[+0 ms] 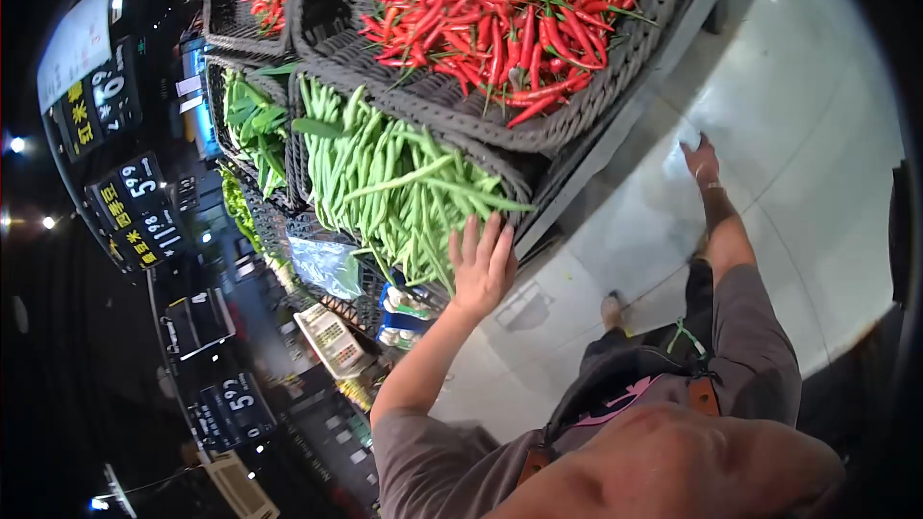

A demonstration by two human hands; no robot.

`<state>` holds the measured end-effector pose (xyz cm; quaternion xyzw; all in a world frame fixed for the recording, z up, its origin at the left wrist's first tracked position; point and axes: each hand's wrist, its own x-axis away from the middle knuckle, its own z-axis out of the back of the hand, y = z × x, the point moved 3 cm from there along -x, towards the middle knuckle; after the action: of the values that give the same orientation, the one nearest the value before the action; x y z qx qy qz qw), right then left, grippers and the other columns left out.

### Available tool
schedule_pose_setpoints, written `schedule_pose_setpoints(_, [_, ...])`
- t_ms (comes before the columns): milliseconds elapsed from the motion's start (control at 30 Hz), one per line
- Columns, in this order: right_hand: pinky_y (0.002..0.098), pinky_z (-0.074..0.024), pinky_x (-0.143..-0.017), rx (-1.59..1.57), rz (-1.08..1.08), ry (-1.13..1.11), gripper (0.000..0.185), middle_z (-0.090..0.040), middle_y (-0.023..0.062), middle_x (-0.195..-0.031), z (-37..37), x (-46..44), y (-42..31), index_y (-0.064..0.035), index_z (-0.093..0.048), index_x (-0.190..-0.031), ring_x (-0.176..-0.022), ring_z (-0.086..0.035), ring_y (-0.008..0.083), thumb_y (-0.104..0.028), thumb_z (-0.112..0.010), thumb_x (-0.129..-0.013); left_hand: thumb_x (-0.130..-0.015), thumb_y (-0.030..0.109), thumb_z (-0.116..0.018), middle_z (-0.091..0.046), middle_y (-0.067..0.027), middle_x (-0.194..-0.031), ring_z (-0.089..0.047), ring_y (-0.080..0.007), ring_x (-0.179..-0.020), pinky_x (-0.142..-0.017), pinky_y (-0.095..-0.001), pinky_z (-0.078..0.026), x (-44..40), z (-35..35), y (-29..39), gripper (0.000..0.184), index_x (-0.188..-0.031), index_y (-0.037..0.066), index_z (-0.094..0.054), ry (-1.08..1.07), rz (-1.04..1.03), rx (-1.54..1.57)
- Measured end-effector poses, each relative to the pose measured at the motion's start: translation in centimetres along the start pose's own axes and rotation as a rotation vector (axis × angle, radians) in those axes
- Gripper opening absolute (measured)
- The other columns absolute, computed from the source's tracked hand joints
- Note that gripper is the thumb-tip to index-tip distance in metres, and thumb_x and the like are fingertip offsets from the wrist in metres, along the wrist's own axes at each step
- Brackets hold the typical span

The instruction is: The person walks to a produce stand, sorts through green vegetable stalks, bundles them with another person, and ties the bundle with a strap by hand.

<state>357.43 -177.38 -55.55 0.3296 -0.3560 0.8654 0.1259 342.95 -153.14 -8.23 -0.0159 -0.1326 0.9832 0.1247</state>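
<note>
Left hand (483,267) open, stretched over green beans (385,183), right hand (705,163) lowered, grip unclear

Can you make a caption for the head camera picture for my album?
My left hand at the green beans, with bright red chilies piled in the next basket.

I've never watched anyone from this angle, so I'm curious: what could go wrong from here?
Two small things, perhaps. The left hand is at the edge of a heap of loose green beans, with some long ones lying across the top, so a sweep of the fingers might spill a few onto the floor. The red chillies in the neighbouring basket are heaped loosely too, so a careless brush might dislodge some.
</note>
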Motion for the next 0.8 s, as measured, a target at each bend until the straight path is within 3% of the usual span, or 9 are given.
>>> schedule_pose_setpoints(133, [0.0386,-0.0348,-0.101,-0.181,-0.041,-0.007,0.099,-0.043,0.0269,-0.127,-8.3,-6.6,-5.8,0.0039,-0.026,-0.135,-0.122,-0.040,0.0366,-0.063,-0.059,-0.070,-0.069,0.009,-0.065,-0.041,-0.0164,-0.127,-0.033,-0.0423,-0.123,-0.102,-0.0558,-0.019,1.1,-1.0,-0.3,0.060,-0.122,0.006,-0.038,-0.047,0.013,-0.068])
schedule_pose_setpoints(267, [0.0382,-0.0352,-0.101,-0.406,-0.065,0.060,0.105,-0.042,0.0274,-0.128,-15.7,-9.0,-8.4,0.0076,-0.022,-0.135,-0.123,-0.038,0.0374,-0.056,-0.069,-0.066,-0.066,0.012,-0.066,-0.039,-0.0170,-0.127,-0.033,-0.0457,-0.120,-0.101,-0.0589,-0.017,2.9,-1.6,-1.0,0.059,-0.119,0.009,-0.041,-0.006,0.005,-0.027])
schedule_pose_setpoints(400, [0.0416,-0.0355,-0.101,-0.551,-0.404,-0.029,0.109,-0.024,0.0237,-0.141,-15.4,-8.7,-11.2,-0.0053,-0.014,-0.141,-0.125,-0.035,0.0398,-0.051,-0.074,-0.063,-0.068,0.007,-0.064,-0.046,-0.0200,-0.118,-0.043,-0.0436,-0.111,-0.096,-0.0556,-0.029,3.6,-0.9,-1.2,0.054,-0.115,0.003,-0.038,0.003,-0.078,-0.046])
schedule_pose_setpoints(467, [0.0431,-0.0357,-0.101,-0.533,-0.474,-0.075,0.110,-0.020,0.0209,-0.143,-16.8,-10.0,-11.4,-0.0148,-0.009,-0.143,-0.126,-0.033,0.0405,-0.051,-0.074,-0.062,-0.068,0.006,-0.063,-0.047,-0.0205,-0.115,-0.046,-0.0425,-0.108,-0.094,-0.0536,-0.032,6.6,-1.0,-2.6,0.053,-0.114,0.002,-0.038,-0.148,0.026,0.014])
schedule_pose_setpoints(500, [0.0390,-0.0311,-0.104,-0.544,-0.454,-0.150,0.108,-0.022,0.0263,-0.141,-15.0,-9.8,-11.8,-0.0057,-0.007,-0.142,-0.130,-0.028,0.0369,-0.047,-0.072,-0.066,-0.069,0.006,-0.063,-0.048,-0.0207,-0.114,-0.047,-0.0419,-0.106,-0.093,-0.0526,-0.034,9.5,-1.2,-4.1,0.052,-0.114,0.002,-0.037,-0.314,0.135,0.027])
schedule_pose_setpoints(567, [0.0400,-0.0329,-0.103,-0.546,-0.457,-0.164,0.105,-0.024,0.0272,-0.140,-15.3,-10.5,-11.7,-0.0053,-0.009,-0.141,-0.127,-0.032,0.0382,-0.045,-0.071,-0.066,-0.069,0.005,-0.062,-0.050,-0.0212,-0.111,-0.050,-0.0407,-0.103,-0.091,-0.0507,-0.038,16.1,-1.3,-7.2,0.051,-0.113,0.000,-0.036,-0.689,0.303,-0.076])
schedule_pose_setpoints(600, [0.0410,-0.0348,-0.101,-0.534,-0.446,-0.173,0.102,-0.026,0.0281,-0.138,-15.5,-11.1,-11.6,-0.0049,-0.010,-0.141,-0.124,-0.036,0.0395,-0.043,-0.071,-0.067,-0.069,0.004,-0.062,-0.051,-0.0214,-0.110,-0.051,-0.0402,-0.101,-0.090,-0.0497,-0.040,17.8,-1.3,-8.3,0.051,-0.113,0.000,-0.036,-0.731,0.328,-0.117])
schedule_pose_setpoints(667, [0.0417,-0.0381,-0.097,-0.551,-0.422,-0.181,0.099,-0.035,0.0294,-0.132,-15.5,-12.2,-11.5,-0.0045,-0.012,-0.140,-0.118,-0.042,0.0402,-0.040,-0.070,-0.068,-0.071,-0.001,-0.059,-0.055,-0.0207,-0.101,-0.059,-0.0333,-0.085,-0.074,-0.0381,-0.050,7.9,-2.9,-2.9,0.046,-0.111,-0.003,-0.035,-0.147,0.265,0.212])
schedule_pose_setpoints(800, [0.0422,-0.0452,-0.087,-0.595,-0.379,-0.190,0.089,-0.055,0.0306,-0.107,-17.8,-12.8,-10.9,-0.0025,-0.017,-0.137,-0.102,-0.055,0.0402,-0.031,-0.068,-0.070,-0.068,-0.001,-0.061,-0.057,-0.0177,-0.096,-0.061,-0.0294,-0.074,-0.065,-0.0344,-0.051,7.2,-0.9,-3.6,0.045,-0.106,-0.008,-0.037,-0.274,0.222,-0.008])
